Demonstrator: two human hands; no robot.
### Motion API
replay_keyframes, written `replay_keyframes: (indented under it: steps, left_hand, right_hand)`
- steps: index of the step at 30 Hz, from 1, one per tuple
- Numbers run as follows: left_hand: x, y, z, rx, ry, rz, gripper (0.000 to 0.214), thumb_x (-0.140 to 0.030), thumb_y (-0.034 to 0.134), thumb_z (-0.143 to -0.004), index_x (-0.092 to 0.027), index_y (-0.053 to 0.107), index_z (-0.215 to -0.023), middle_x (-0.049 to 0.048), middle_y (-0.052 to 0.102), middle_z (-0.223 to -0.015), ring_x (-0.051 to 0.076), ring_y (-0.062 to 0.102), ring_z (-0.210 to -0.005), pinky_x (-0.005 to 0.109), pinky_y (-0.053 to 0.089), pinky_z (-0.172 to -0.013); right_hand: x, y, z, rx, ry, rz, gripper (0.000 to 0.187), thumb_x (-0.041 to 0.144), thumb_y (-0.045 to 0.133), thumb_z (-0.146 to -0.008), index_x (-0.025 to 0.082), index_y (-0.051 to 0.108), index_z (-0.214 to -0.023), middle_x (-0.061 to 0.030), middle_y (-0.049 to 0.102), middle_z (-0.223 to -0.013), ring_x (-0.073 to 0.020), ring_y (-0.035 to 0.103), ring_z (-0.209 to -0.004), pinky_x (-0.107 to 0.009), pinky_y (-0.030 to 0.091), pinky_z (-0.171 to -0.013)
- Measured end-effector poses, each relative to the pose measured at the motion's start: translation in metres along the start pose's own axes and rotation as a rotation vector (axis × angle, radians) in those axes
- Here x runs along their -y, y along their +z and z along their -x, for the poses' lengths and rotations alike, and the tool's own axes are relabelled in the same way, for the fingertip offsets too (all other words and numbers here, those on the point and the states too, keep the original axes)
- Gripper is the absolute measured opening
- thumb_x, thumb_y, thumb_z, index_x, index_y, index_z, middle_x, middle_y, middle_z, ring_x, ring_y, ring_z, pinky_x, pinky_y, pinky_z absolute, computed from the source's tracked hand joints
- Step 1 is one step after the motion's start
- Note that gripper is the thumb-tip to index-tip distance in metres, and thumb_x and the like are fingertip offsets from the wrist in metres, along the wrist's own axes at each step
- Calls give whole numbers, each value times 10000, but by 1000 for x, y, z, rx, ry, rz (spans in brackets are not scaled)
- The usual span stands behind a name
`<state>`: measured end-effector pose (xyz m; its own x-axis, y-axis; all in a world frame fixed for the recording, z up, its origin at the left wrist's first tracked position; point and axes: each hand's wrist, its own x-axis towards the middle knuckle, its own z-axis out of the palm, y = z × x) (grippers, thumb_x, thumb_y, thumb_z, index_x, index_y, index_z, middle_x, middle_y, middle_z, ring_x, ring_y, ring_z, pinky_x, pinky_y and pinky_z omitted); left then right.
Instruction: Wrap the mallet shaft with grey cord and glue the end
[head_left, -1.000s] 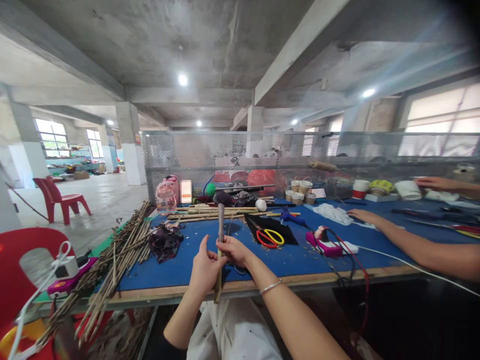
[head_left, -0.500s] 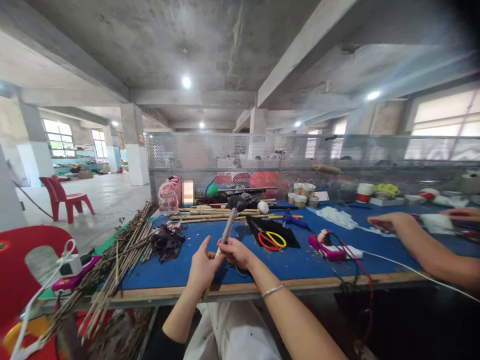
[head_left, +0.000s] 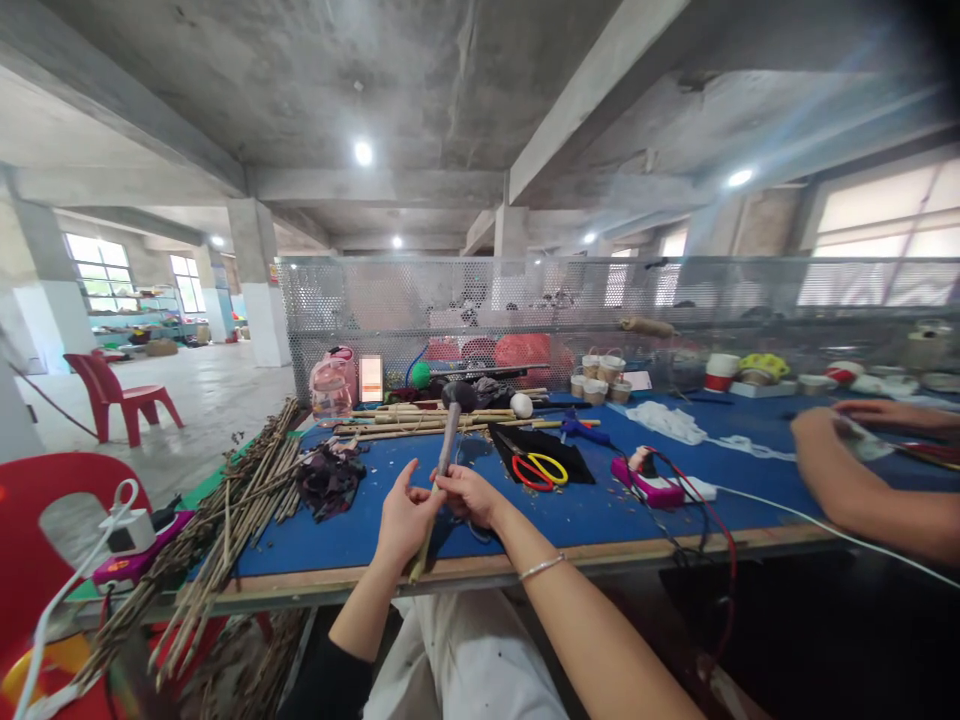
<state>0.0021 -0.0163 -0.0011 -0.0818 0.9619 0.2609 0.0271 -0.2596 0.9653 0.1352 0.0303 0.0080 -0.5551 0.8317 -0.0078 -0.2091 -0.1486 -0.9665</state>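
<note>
A wooden stick partly wrapped in grey material (head_left: 448, 437) slants up in front of me, a dark round head (head_left: 457, 396) at its far end; I cannot tell whether the two are joined. My left hand (head_left: 409, 515) is wrapped round the bare lower part, thumb raised. Just above it, the fingers of my right hand (head_left: 469, 495) pinch the wrapped part. To the right, scissors with red and yellow handles (head_left: 540, 470) lie on a black cloth (head_left: 574, 462). A crumpled dark cloth (head_left: 330, 480) is left of my hands.
Bundled dry stalks (head_left: 225, 545) overhang the table's left edge. Bamboo sticks (head_left: 397, 428) and a white ball (head_left: 521, 405) lie behind. A blue glue gun (head_left: 585, 430), a purple power strip (head_left: 649, 485) and cords are right. Another person's arm (head_left: 862, 490) works at the far right.
The stick has turned more upright, and its bare lower end now shows below my left hand. My grip stays about the same. The other person's arm has shifted right.
</note>
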Motion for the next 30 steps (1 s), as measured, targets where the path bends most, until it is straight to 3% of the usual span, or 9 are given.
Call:
replay_keyframes:
  steps: [6,11,14,17,21,26,30]
  left_hand:
    - [-3,-2,3,55,-167,172,854,-396,664,-751,-129,196,-1413,11,638,-662,112,589,-506,199,445,-461]
    - [5,-2,3,-30,-46,89,843,-296,768,-638,-105,339,-1338,-65,538,-610,50,472,-451,148,379,-414]
    - [9,-2,3,-6,11,117,856,-298,754,-656,-91,309,-1357,-64,549,-583,56,483,-472,154,395,-462]
    - [6,-3,6,49,-19,151,849,-356,677,-741,-107,214,-1408,-22,611,-626,87,548,-514,187,443,-508]
    - [1,-3,8,91,-106,89,784,-380,588,-808,-150,167,-1429,14,639,-719,88,543,-474,182,411,-419]
    - [9,-2,6,-3,23,26,840,-278,733,-675,-134,300,-1380,-44,563,-668,53,480,-479,153,386,-439]
    - [8,-3,9,23,-16,95,868,-342,687,-722,-131,209,-1417,-48,574,-609,77,519,-485,177,416,-483]
  right_hand:
    - [1,1,1,30,-4,32,401,416,740,-610,176,469,-783,117,371,-426,-11,176,-326,-201,22,-359]
    - [-1,4,2,-8,-33,38,395,406,743,-605,185,453,-757,132,321,-395,-15,166,-319,-207,28,-351]
    - [1,5,3,5,-25,27,405,409,750,-596,183,469,-781,135,311,-388,-16,155,-319,-208,20,-351]
    - [1,3,2,29,-20,16,425,406,755,-591,172,499,-837,133,322,-396,-16,158,-327,-205,18,-355]
    - [0,2,0,19,-28,47,407,411,747,-598,174,480,-791,105,411,-422,-14,194,-325,-202,31,-355]
    - [-3,1,-1,-18,-51,47,418,416,750,-599,181,457,-782,126,356,-417,-11,190,-320,-201,39,-356]
    - [-3,0,-1,27,-26,23,437,391,760,-590,174,490,-858,136,322,-414,-12,168,-338,-196,30,-367]
